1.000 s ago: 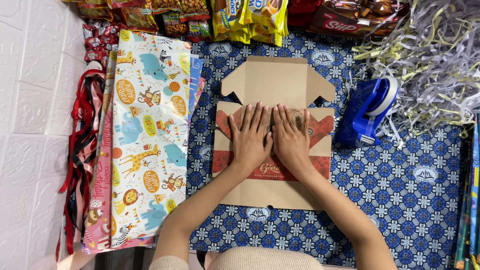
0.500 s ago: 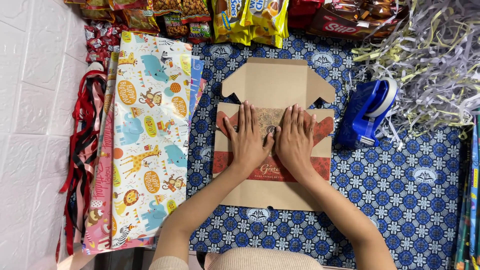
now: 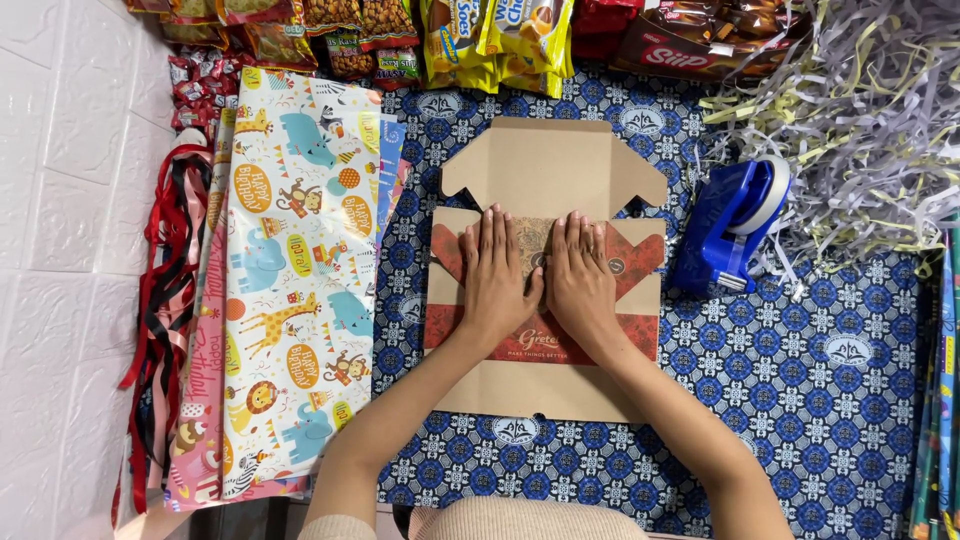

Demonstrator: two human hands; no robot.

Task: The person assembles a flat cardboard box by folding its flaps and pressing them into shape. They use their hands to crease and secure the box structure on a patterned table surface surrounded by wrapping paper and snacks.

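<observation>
A flat brown cardboard box with red printed panels lies unfolded on a blue patterned cloth. My left hand and my right hand rest palm down, side by side, on the box's middle panel. The fingers of both lie flat and point away from me. Neither hand grips anything. The box's top flap, plain brown with notched corners, lies beyond my fingertips.
Sheets of animal-print wrapping paper lie to the left, with red and black ribbons beside them. A blue tape dispenser stands right of the box. Shredded paper strips fill the upper right. Snack packets line the far edge.
My hands have shifted slightly on the box panel, staying flat and pressed on it. The box has not moved.
</observation>
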